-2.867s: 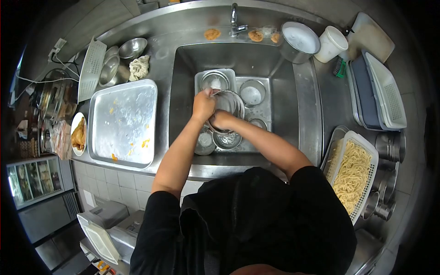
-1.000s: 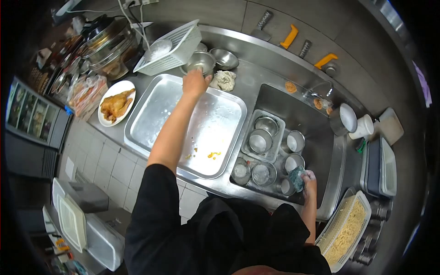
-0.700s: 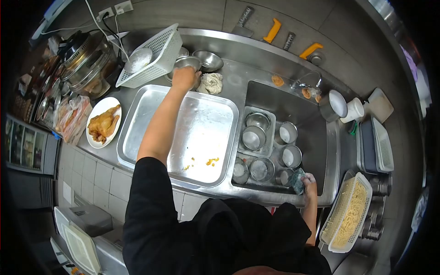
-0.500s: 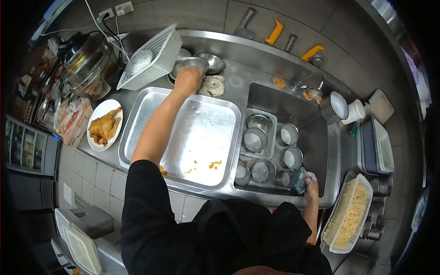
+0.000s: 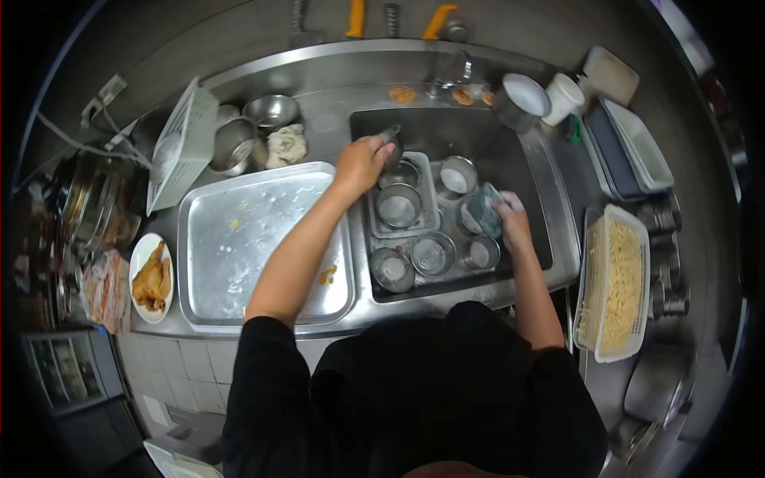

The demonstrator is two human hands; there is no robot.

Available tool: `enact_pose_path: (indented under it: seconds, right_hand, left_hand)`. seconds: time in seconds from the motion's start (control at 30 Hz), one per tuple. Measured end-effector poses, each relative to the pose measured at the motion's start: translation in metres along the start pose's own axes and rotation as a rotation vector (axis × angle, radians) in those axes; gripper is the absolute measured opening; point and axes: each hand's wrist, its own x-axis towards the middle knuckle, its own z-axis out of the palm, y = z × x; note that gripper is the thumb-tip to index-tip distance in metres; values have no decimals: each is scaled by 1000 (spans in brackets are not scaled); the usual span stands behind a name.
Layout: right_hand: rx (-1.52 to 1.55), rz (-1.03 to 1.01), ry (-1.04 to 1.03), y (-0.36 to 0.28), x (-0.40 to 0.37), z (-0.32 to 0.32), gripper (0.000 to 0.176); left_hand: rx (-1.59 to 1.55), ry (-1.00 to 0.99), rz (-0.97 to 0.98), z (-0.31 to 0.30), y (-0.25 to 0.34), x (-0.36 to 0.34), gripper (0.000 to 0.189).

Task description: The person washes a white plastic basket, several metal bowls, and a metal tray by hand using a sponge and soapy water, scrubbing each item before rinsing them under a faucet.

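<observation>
My left hand (image 5: 364,165) grips the rim of a metal bowl (image 5: 391,143), which is tilted over the back left of the sink (image 5: 542,171). In my right hand (image 5: 511,217) is a dark green scrubbing pad (image 5: 484,210), held above the metal cups in the sink. Several round metal cups stand there, among them one (image 5: 398,205) in a rectangular container (image 5: 428,225) and one (image 5: 433,253) near the front. Left of the sink lies a large metal tray (image 5: 263,231) with small orange food scraps on it.
A plate (image 5: 137,261) with cooked chicken (image 5: 152,279) is at the far left. Behind the tray are a white basket (image 5: 185,147), metal bowls (image 5: 272,111) and a crumpled cloth (image 5: 286,146). A faucet (image 5: 452,70) rises behind the sink. Noodles (image 5: 621,283) fill a basket at right.
My left hand has moved right from the bowls behind the tray to the sink, bringing a bowl. My right hand and the pad have shifted up over the cups. The camera view has turned right.
</observation>
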Motion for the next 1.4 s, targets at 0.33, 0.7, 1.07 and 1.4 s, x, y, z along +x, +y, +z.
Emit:
enact_pose_path:
  seconds: [0.33,0.7,1.07,1.4]
  right_hand:
    - [-479,-711,-149,3,67,69,29]
    - [1017,914,-439,78,66,64,26]
    - [398,406,-369,116,129,12,33]
    - [374,593,-498,52,83,26,51]
  left_hand:
    - [-659,41,-597,148,54,-7,50]
    - [126,-159,-99,195,72,-22,39]
    - [-873,-52,-907,195,36,-52,49]
    - [-330,-198,-1321,229,-26,-61,67]
